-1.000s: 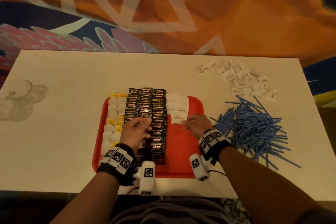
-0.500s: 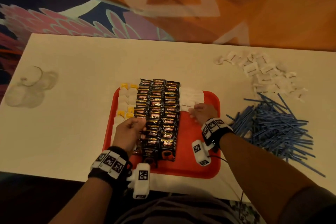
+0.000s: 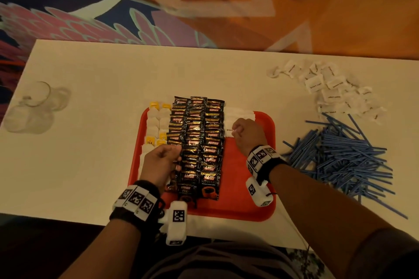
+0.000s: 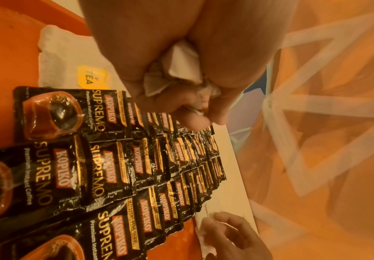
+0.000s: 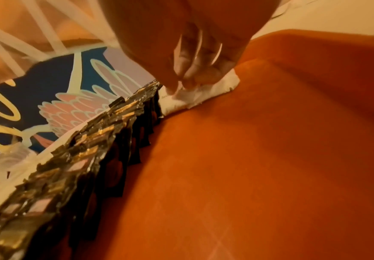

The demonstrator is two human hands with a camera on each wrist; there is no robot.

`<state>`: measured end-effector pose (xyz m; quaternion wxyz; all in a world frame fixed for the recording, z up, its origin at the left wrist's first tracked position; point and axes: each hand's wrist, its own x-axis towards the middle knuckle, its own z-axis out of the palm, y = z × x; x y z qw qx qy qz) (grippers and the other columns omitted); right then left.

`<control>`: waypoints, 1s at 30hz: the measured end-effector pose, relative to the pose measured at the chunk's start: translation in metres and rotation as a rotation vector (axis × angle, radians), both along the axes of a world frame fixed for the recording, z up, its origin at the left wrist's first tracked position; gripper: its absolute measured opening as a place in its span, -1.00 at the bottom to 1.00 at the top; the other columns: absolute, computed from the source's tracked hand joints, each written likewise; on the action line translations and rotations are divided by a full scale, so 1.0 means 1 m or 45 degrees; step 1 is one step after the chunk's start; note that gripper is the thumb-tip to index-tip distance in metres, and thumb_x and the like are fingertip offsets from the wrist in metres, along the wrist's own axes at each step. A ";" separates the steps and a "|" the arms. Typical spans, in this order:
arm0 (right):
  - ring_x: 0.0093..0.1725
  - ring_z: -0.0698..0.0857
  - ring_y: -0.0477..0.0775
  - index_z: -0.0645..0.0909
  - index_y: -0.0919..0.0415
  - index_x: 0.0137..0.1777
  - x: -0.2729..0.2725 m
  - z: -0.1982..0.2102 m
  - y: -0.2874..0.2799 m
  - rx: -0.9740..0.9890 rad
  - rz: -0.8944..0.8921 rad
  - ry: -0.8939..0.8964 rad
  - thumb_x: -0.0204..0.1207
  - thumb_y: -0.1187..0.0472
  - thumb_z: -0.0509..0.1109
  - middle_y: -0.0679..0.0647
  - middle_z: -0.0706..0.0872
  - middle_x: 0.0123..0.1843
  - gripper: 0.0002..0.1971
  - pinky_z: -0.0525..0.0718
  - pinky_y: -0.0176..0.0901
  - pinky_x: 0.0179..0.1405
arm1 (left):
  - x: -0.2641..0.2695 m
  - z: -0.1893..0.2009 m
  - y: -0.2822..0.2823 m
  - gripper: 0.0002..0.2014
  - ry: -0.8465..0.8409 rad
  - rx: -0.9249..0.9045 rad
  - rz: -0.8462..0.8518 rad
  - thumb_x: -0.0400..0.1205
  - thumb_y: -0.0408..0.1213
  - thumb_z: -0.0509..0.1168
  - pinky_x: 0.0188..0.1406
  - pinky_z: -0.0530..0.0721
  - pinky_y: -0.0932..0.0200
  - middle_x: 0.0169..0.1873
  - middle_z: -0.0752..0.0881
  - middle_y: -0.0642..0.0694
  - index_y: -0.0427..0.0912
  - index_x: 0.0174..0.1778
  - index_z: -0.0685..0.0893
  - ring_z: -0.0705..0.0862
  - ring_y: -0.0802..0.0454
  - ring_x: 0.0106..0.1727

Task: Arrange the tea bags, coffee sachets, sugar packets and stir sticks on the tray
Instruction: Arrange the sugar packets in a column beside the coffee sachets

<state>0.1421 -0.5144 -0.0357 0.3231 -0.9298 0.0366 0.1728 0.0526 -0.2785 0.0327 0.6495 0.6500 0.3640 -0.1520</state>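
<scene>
On the red tray (image 3: 247, 188), coffee sachets (image 3: 197, 142) lie beside tea bags (image 3: 155, 124); left hand (image 3: 162, 163) clutches sugar packets (image 4: 181, 65), right hand (image 3: 248, 136) pinches one.

Bare forearms, entering from the bottom of the head view. On each wrist a black band (image 3: 133, 207) carrying a row of white blocks printed with black square-code markers; the second band (image 3: 263, 158) right of centre. Below each band a white boxy camera unit (image 3: 176, 222), also code-marked, another (image 3: 258, 192) on the right wrist with a thin dark cable trailing toward the lower right. Dark sleeve edge (image 3: 385, 256) at lower right. Striped grey garment (image 3: 215, 263) at bottom centre.
</scene>
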 end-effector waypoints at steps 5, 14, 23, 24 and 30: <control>-0.12 0.68 -0.01 0.61 0.02 -0.03 0.001 0.001 0.001 0.072 -0.062 0.052 0.52 0.28 0.46 -0.06 0.68 -0.19 -0.86 0.65 -0.16 -0.06 | 0.003 0.003 -0.002 -0.74 0.032 -0.017 0.002 0.71 -0.04 0.31 -0.61 0.39 0.24 -0.38 0.64 -0.03 -0.19 -0.04 0.69 0.55 0.10 -0.53; -0.16 0.70 -0.26 0.73 -0.03 -0.11 -0.010 0.084 0.002 0.457 -0.016 0.066 0.43 0.10 0.57 -0.17 0.75 -0.19 -0.91 0.63 -0.34 -0.17 | 0.025 0.026 -0.042 -0.41 0.045 -0.296 0.014 0.77 0.20 0.00 -0.75 0.28 0.34 -0.45 0.63 -0.12 -0.27 -0.06 0.68 0.52 0.04 -0.61; -0.39 0.66 -0.35 0.77 0.14 -0.04 -0.042 0.146 0.010 0.570 0.218 0.176 0.33 0.20 0.65 -0.06 0.80 -0.25 -0.78 0.56 -0.51 -0.31 | 0.036 0.057 -0.085 -0.34 -0.032 -0.372 -0.227 0.71 0.30 0.01 -0.75 0.39 0.28 -0.41 0.70 -0.19 -0.28 0.04 0.69 0.50 0.01 -0.64; -0.40 0.65 -0.38 0.77 0.14 -0.06 -0.045 0.147 0.009 0.542 0.189 0.139 0.35 0.20 0.63 -0.08 0.78 -0.27 -0.82 0.55 -0.53 -0.32 | 0.036 0.060 -0.089 -0.32 -0.040 -0.357 -0.271 0.69 0.32 0.00 -0.74 0.40 0.27 -0.42 0.71 -0.16 -0.27 0.03 0.70 0.53 0.02 -0.63; -0.38 0.65 -0.28 0.67 0.00 -0.24 -0.050 0.152 -0.008 0.453 -0.051 0.038 0.47 0.27 0.47 -0.16 0.69 -0.44 -0.86 0.56 -0.38 -0.32 | 0.032 0.066 -0.098 -0.45 -0.085 -0.559 -0.383 0.65 0.29 0.15 -0.76 0.31 0.32 -0.47 0.65 -0.09 -0.17 -0.10 0.70 0.56 0.05 -0.60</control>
